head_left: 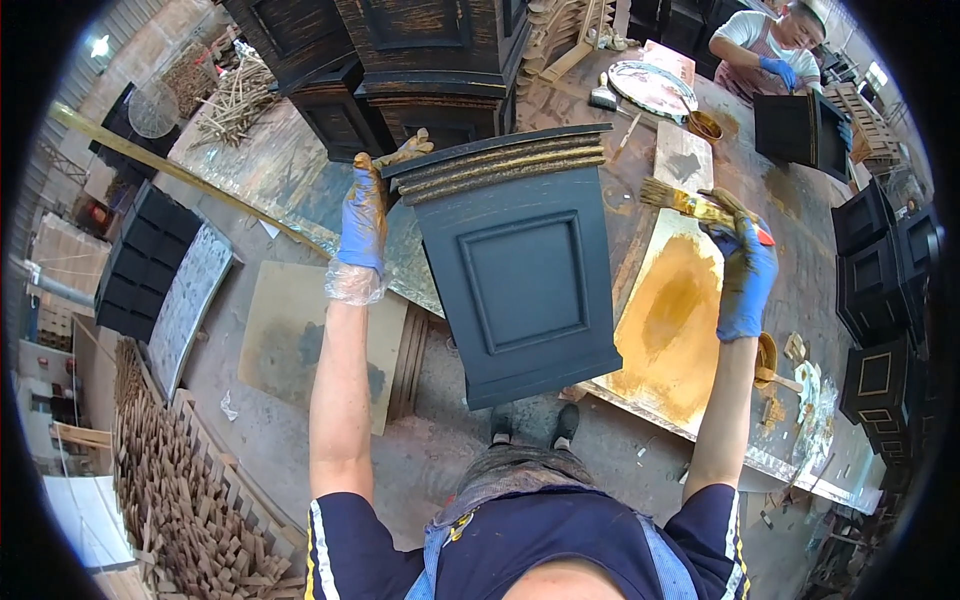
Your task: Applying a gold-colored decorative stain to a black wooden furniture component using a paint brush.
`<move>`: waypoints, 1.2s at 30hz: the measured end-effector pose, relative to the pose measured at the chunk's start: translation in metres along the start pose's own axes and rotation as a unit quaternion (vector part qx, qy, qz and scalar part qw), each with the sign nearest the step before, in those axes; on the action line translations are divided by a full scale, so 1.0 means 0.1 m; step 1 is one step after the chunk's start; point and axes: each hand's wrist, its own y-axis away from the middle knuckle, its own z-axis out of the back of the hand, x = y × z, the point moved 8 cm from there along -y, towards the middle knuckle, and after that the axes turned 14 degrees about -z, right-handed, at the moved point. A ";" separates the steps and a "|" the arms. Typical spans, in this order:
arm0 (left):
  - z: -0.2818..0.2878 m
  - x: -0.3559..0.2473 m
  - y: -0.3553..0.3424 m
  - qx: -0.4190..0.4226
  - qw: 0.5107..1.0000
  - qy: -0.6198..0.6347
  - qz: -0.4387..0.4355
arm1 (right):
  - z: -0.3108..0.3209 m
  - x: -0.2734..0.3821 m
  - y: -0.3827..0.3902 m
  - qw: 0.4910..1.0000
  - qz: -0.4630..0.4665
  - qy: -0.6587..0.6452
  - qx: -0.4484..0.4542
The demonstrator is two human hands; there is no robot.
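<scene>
Our L arm's stretched fwd, nearly straight; the L hand [364, 212], in a brown-stained blue glove w/ clear plastic round the wrist, is up at the top L corner of a tapered black wooden cabinet w/ a raised rectangular panel & a ridged, gold-worn cornice [525, 285]. Thumb's up, fingers go behind that corner; can't tell if they really grip. Our R arm's fwd too; the R hand [742, 255], blue glove w/ stained fingers, is closed round a flat paintbrush w/ brown bristles [683, 200], bristles pointing L, apart from the cabinet.

The cabinet lies across the near edge of a big stained brown desk [800, 235], lower end out past it; what bears its weight is hidden. R of it, by the near edge, we've a pale rectangular board w/ an orange-brown smear [675, 310]. Twd the far edge: a small bowl of brown liquid [705, 125] & a round white tray [648, 88]. Stacked black cabinets [430, 50] stand L of those; thin wooden sticks [238, 100] lie nr the far L corner. At the far R, a co-worker [765, 60] in blue gloves holds another black piece [795, 130]. Grey concrete floor [440, 440] below, w/ a heap of wood offcuts [190, 490] L.
</scene>
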 end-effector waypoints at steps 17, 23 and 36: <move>0.39 -0.02 0.19 -0.105 0.971 -0.215 0.015 | -1.57 -0.58 0.28 0.984 -0.110 -0.075 0.121; -0.07 -0.25 0.18 -0.076 0.994 -0.084 -0.004 | -0.43 -0.21 -0.01 0.998 -0.027 0.008 0.057; -0.13 -0.21 0.17 -0.070 0.995 -0.062 0.017 | -1.35 -0.41 0.25 0.984 -0.103 -0.017 0.143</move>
